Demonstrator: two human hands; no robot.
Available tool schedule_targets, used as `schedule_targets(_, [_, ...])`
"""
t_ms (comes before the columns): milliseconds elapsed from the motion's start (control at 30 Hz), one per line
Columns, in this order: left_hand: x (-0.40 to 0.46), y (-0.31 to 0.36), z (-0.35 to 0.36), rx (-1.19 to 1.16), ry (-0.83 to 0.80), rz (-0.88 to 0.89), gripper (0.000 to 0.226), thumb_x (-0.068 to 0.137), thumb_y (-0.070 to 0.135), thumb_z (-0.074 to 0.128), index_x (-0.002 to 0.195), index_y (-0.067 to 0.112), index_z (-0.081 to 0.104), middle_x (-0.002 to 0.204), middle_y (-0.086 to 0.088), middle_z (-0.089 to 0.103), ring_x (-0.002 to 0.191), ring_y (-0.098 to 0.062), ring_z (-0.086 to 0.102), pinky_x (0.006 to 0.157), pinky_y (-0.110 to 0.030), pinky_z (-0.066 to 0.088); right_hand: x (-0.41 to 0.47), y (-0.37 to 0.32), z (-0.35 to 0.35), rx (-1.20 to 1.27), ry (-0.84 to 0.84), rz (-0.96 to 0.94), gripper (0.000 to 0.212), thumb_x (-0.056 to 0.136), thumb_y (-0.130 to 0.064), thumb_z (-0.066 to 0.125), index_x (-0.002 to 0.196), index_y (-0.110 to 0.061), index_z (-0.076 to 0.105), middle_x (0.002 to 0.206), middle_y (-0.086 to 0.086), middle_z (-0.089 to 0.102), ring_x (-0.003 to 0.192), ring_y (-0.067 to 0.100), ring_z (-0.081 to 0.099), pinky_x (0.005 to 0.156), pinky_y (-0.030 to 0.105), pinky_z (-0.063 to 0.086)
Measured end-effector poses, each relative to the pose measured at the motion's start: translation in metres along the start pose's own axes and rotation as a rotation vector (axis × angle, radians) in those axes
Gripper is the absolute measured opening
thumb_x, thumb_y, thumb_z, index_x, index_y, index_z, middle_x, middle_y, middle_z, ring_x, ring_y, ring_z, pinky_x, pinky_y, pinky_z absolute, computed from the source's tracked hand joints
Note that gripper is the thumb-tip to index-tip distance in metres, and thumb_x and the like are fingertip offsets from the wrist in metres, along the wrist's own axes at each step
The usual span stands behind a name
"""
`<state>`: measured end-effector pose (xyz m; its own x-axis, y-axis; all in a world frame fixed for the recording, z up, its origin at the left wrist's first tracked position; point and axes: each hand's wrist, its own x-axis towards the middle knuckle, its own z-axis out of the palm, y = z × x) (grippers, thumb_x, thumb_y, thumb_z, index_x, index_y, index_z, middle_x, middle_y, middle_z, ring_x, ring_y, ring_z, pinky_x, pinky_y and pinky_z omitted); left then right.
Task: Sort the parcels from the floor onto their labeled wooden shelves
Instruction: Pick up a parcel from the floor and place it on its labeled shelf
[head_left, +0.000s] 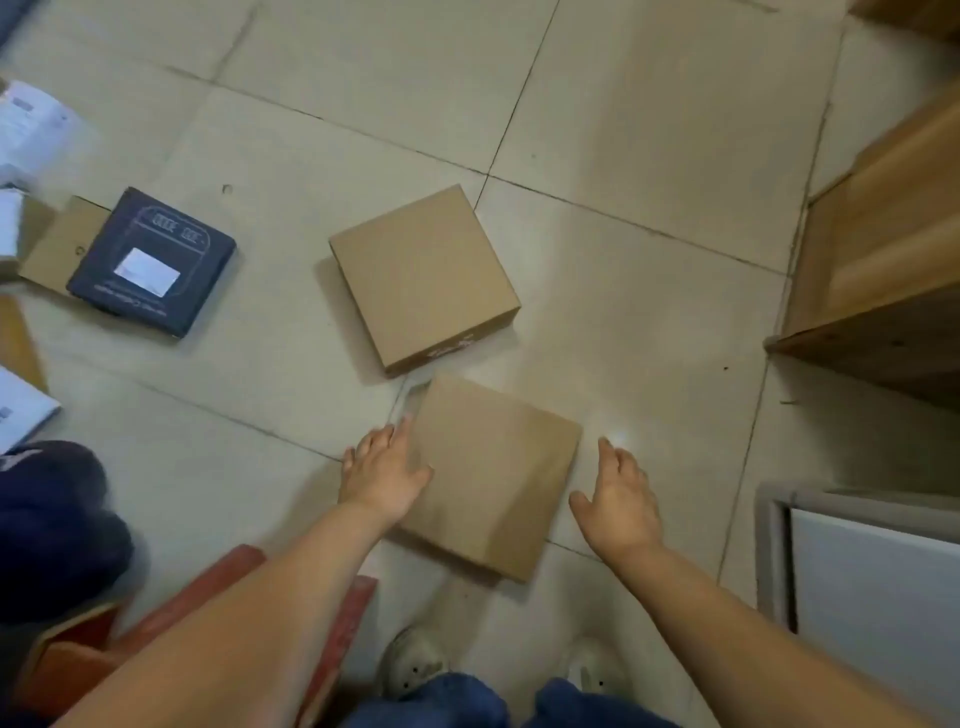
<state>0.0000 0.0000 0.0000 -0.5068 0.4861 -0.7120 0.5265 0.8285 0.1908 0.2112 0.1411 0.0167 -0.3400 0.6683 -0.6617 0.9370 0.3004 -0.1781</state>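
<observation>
Lying flat, near box (493, 475) corner points away

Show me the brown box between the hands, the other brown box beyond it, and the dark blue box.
Nearer brown box (493, 475), head view, middle of its top face.
Farther brown box (423, 270), head view, middle of its top face.
Dark blue box (153, 262), head view, on its top face, near the white label.
</observation>
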Motion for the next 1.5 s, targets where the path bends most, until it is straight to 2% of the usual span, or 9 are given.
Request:
schedule_targets(233, [0.044, -0.015, 0.043, -0.209, -0.112, -0.03, 0.09, 0.077, 0.029, 0.062, 0.147, 0.013, 0.008, 0.151, -0.012, 0.028, 0.136, -0.027, 0.031, 0.109, -0.036, 0.029, 0.04, 0.003, 0.075, 0.411, -0.22, 0.078, 0.087, 0.075, -0.025, 0.062, 0.145, -0.021, 0.01, 0.134, 0.016, 0.044, 0.117, 0.036, 0.051, 0.097, 0.044, 0.044])
schedule_targets(400, [0.051, -0.012, 0.049, -0.437, -0.093, -0.117, 0.08, 0.053, 0.028, 0.064, 0.127, 0.013, 0.039, 0.122, -0.016, 0.054, 0.111, -0.032, 0.053, 0.092, -0.039, 0.045, 0.044, -0.004, 0.091, 0.986, -0.29, 0.342, 0.069, 0.082, -0.012, 0.063, 0.135, -0.018, 0.02, 0.121, 0.009, 0.053, 0.103, 0.027, 0.056, 0.073, 0.035, 0.05])
schedule_targets(567, [0.031, 0.01, 0.034, -0.486, -0.115, -0.2, 0.087, 0.077, 0.021, 0.061, 0.147, 0.014, 0.01, 0.148, -0.016, 0.028, 0.135, -0.033, 0.028, 0.11, -0.039, 0.028, 0.035, -0.004, 0.072, 1.125, -0.26, 0.388, 0.06, 0.084, -0.011, 0.061, 0.134, -0.018, 0.028, 0.113, 0.004, 0.056, 0.094, 0.023, 0.059, 0.068, 0.032, 0.049])
schedule_targets(700, [0.003, 0.03, 0.005, -0.52, -0.107, -0.179, 0.077, 0.082, 0.015, 0.057, 0.146, 0.016, 0.014, 0.148, -0.017, 0.027, 0.135, -0.032, 0.027, 0.107, -0.036, 0.027, 0.009, -0.005, 0.023, 1.201, -0.22, 0.378, 0.051, 0.09, -0.018, 0.055, 0.135, -0.021, 0.031, 0.121, 0.003, 0.055, 0.082, 0.012, 0.056, 0.058, 0.03, 0.042])
schedule_targets(800, [-0.029, 0.05, -0.025, -0.589, -0.087, -0.169, 0.076, 0.083, 0.015, 0.054, 0.146, 0.022, 0.014, 0.146, -0.017, 0.028, 0.133, -0.033, 0.029, 0.108, -0.038, 0.029, -0.017, -0.002, -0.026, 1.24, -0.191, 0.364, 0.051, 0.094, -0.028, 0.048, 0.14, -0.022, 0.028, 0.127, 0.001, 0.051, 0.082, 0.008, 0.052, 0.068, 0.033, 0.043])
schedule_targets(1033, [-0.124, 0.107, -0.117, -0.68, -0.028, -0.085, 0.073, 0.087, 0.027, 0.051, 0.147, 0.029, 0.009, 0.151, -0.014, 0.021, 0.137, -0.03, 0.025, 0.112, -0.038, 0.025, -0.091, 0.003, -0.152, 1.257, -0.115, 0.354, 0.062, 0.093, -0.046, 0.042, 0.148, -0.028, 0.02, 0.149, 0.0, 0.035, 0.124, 0.024, 0.041, 0.098, 0.044, 0.035])
schedule_targets(1267, [-0.229, 0.158, -0.224, -0.75, 0.015, -0.009, 0.062, 0.091, 0.043, 0.036, 0.145, 0.037, 0.008, 0.157, -0.008, 0.004, 0.143, -0.024, 0.01, 0.113, -0.041, 0.016, -0.19, -0.009, -0.294, 1.374, -0.059, 0.325, 0.035, 0.092, -0.054, 0.037, 0.107, -0.029, 0.057, 0.097, -0.015, 0.057, 0.106, 0.02, 0.053, 0.099, 0.047, 0.039])
schedule_targets(1367, [-0.274, 0.173, -0.269, -0.78, 0.031, 0.041, 0.058, 0.094, 0.04, 0.035, 0.145, 0.037, 0.008, 0.157, -0.007, 0.001, 0.144, -0.022, 0.009, 0.114, -0.04, 0.014, -0.238, -0.013, -0.349, 1.407, -0.068, 0.274, 0.03, 0.093, -0.054, 0.037, 0.094, -0.032, 0.057, 0.103, -0.008, 0.06, 0.109, 0.024, 0.052, 0.103, 0.05, 0.038])
schedule_targets(1500, [-0.333, 0.19, -0.327, -0.842, 0.04, 0.107, 0.058, 0.094, 0.035, 0.037, 0.146, 0.035, 0.009, 0.156, -0.004, 0.011, 0.141, -0.023, 0.018, 0.11, -0.038, 0.021, -0.292, -0.018, -0.412, 1.45, -0.069, 0.195, 0.041, 0.092, -0.059, 0.033, 0.113, -0.031, 0.054, 0.128, -0.002, 0.052, 0.114, 0.027, 0.048, 0.103, 0.055, 0.035])
